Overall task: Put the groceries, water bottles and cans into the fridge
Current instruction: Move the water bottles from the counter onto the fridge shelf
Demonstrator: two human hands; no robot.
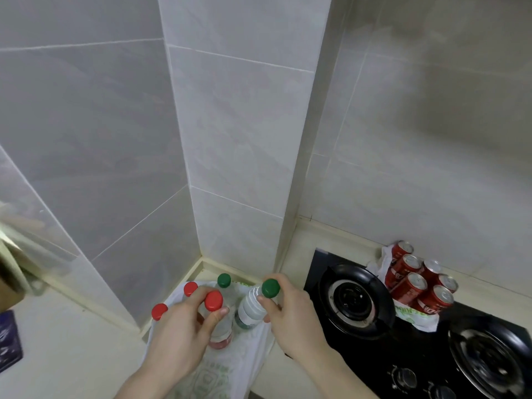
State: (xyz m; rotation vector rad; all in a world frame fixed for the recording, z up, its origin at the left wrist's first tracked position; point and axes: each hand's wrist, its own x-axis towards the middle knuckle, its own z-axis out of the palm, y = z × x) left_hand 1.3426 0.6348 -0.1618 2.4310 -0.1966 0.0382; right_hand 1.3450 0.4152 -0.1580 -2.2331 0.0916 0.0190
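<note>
Water bottles (227,309) | left hand (175,338) grips red-capped, right hand (290,318) green-capped | three bottles in bag (230,367) | cans (417,280) at 3 o'clock untouched | fridge unseen, early

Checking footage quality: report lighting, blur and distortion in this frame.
Head view: soft, even light, faint shadows on the tiled wall; wide-angle bending of tile lines; left edge blurred; left hand, right hand, bottles and red cans fairly sharp.
</note>
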